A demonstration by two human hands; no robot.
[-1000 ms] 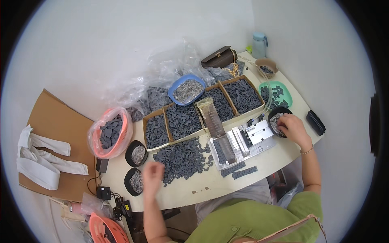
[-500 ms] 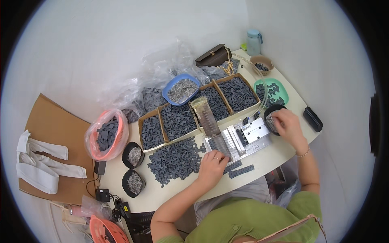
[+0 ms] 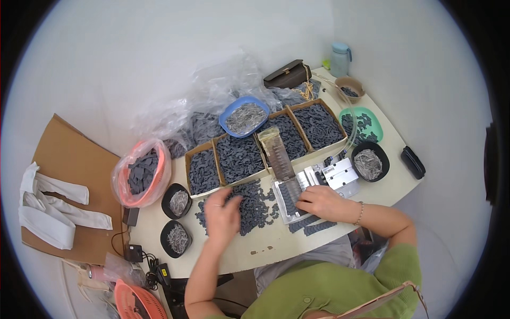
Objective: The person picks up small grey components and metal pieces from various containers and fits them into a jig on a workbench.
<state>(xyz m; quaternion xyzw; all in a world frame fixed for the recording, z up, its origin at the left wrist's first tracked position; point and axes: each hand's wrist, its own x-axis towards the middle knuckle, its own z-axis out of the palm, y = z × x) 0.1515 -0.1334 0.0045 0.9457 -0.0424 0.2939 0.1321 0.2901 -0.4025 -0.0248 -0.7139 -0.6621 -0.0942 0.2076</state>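
My left hand (image 3: 222, 217) hovers over the left side of a loose pile of small dark grey plastic pieces (image 3: 254, 208), thumb and fingers apart, with nothing visible in it. My right hand (image 3: 325, 203) is over a silver metal fixture (image 3: 340, 173), fingertips closed together beside a row of dark grey pieces (image 3: 289, 195) set in its left part. What those fingertips hold, if anything, is too small to see. A clear taped plastic block (image 3: 277, 154) leans behind the row. Thin metal pins fill a black bowl (image 3: 383, 173) right of the fixture.
A divided cardboard box (image 3: 249, 175) full of grey pieces stands behind the pile. Around it are a blue tray of pins (image 3: 227, 127), a green tray (image 3: 377, 125), black bowls (image 3: 166, 201) at left and a pink basket (image 3: 159, 189). Joined strips (image 3: 320, 227) lie near the front edge.
My right hand has left the black bowl of pins and moved left to the fixture. My left hand has moved from the fixture leftward to the loose pile. The view has shifted slightly.
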